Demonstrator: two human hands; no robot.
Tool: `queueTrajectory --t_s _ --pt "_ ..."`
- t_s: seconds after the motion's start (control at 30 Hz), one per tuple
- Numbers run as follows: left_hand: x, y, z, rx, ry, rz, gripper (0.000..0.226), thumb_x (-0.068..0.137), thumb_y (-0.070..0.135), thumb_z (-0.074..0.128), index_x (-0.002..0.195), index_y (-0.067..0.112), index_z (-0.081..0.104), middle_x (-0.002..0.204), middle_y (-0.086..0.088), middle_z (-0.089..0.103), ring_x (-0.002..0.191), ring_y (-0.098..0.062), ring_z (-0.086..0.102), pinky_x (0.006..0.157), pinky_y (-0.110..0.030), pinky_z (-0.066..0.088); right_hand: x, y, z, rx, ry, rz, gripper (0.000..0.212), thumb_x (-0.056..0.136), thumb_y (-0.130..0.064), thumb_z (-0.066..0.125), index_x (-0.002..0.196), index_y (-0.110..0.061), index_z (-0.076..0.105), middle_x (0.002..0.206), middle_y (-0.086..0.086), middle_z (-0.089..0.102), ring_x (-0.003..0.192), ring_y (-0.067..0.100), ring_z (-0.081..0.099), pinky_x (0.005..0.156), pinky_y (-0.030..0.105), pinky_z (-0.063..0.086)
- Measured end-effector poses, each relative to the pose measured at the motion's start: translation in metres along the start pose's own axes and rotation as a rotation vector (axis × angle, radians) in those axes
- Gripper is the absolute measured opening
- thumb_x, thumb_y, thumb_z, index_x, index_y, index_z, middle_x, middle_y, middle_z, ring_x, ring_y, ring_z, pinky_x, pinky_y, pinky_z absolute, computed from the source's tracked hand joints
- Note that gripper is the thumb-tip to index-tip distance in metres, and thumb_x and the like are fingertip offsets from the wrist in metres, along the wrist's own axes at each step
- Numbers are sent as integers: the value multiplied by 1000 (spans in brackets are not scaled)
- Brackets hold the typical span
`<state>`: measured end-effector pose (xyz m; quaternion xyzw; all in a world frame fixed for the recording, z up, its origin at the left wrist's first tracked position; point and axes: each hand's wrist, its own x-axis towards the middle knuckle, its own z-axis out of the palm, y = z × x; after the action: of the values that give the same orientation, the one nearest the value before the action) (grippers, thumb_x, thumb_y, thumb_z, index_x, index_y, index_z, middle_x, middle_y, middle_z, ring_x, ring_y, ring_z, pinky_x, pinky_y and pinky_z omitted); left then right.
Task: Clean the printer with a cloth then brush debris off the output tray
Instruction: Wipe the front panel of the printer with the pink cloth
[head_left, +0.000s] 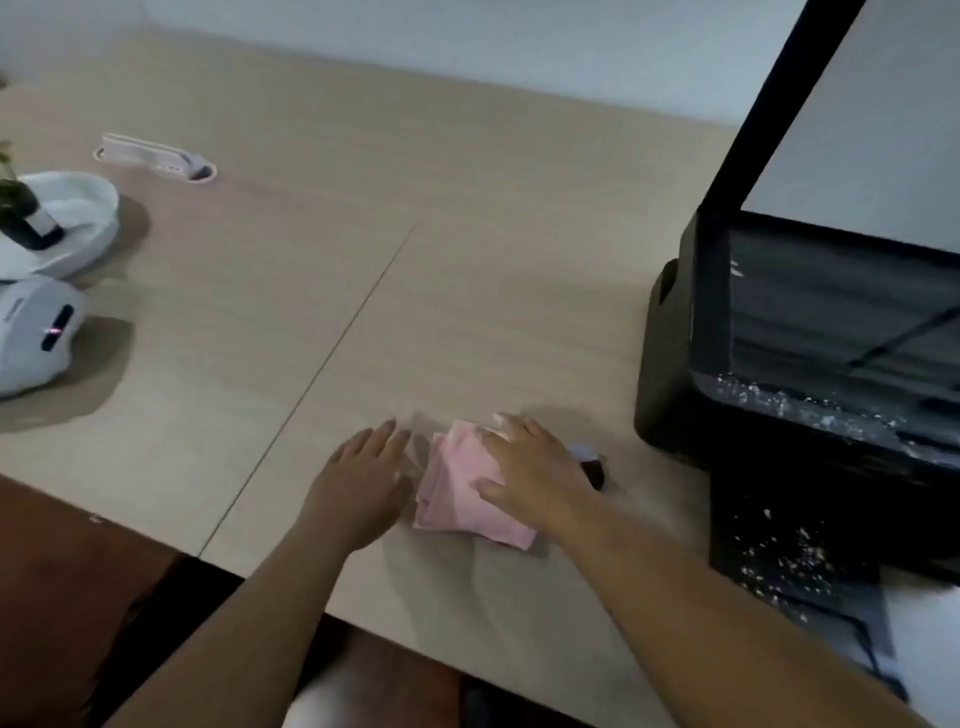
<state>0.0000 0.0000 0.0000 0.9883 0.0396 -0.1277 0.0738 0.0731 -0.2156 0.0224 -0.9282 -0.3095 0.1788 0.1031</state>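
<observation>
A folded pink cloth (457, 493) lies on the wooden desk (467, 260) near its front edge. My right hand (535, 473) rests on the cloth's right side, thumb and fingers closing on it. Just left of the cloth, my left hand (363, 483) lies flat on the desk with fingers apart and nothing in it. A black printer (810, 353) with its lid raised stands at the right. Its output tray (789, 551) sticks out toward me, sprinkled with white debris. A small dark brush (592, 465) peeks out behind my right hand.
White rounded devices (36, 332) and a white bowl-shaped stand (78, 218) sit at the desk's left edge. A cable grommet with a white socket strip (156, 156) is set into the desk at the back left. A seam (332, 353) runs across the desktop.
</observation>
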Motion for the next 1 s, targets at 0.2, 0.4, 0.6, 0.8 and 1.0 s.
queueTrajectory --t_s 0.2,0.4,0.6,0.8,1.0 --pt "-7 -18 34 -40 5 -3 70 89 46 17 148 16 39 159 -4 32 143 -29 32 114 -43 28 9 -13 61 -61 -38 98 79 81 -69 42 151 -39 19 163 3 10 148 35 9 118 54 15" --pt "-10 -33 48 15 57 25 55 94 34 31 137 10 53 146 -11 50 127 -35 50 101 -49 44 6 -25 84 -163 222 44 42 71 -42 65 112 -32 63 102 0 60 81 26 59 69 35 48" --pt "16 -20 19 11 113 102 52 86 31 34 126 10 58 127 -11 62 114 -35 56 85 -50 50 -21 -20 65 -22 317 4 28 78 -26 50 105 -26 59 101 -1 53 77 21 61 60 28 50" --pt "75 62 -41 -106 227 290 52 93 37 31 131 11 55 132 -11 58 121 -33 49 94 -49 46 -76 11 -19 183 479 198 39 85 -30 60 124 -27 55 111 2 60 90 23 61 66 33 54" --pt "112 167 -99 -208 329 503 51 95 34 31 134 9 52 138 -8 53 126 -28 45 100 -43 42 -113 72 -76 113 731 418 49 81 -20 49 129 -11 56 138 3 56 84 30 62 67 40 55"
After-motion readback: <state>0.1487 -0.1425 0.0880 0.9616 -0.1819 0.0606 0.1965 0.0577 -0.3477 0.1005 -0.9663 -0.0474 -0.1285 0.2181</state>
